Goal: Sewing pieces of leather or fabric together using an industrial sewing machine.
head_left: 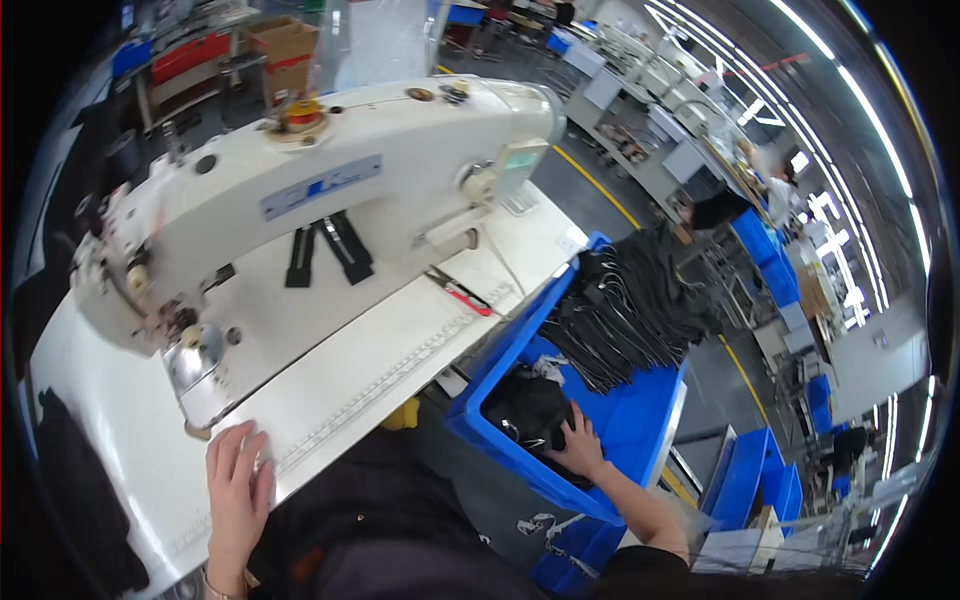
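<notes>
My left hand (238,478) rests at the front edge of the white sewing machine table (350,400), fingers stretched out and holding nothing. To the right, my right hand (582,448) reaches into a blue bin (640,425), its thumb and fingers around a dark bundle of black fabric (530,405). Fabric partly hides its fingertips. More black fabric pieces with pale edges (620,320) lie stacked in the bin's far part. The white sewing machine (330,170) stands ahead of me; its needle area (195,350) is just beyond my left hand.
Two black strips (345,250) lie on the machine bed. Red-handled scissors or snips (462,295) lie near a ruler strip (390,375) along the table. Black cloth (80,480) hangs at the left. Another blue bin (575,560) sits lower right. Workbenches and a person (782,195) are beyond.
</notes>
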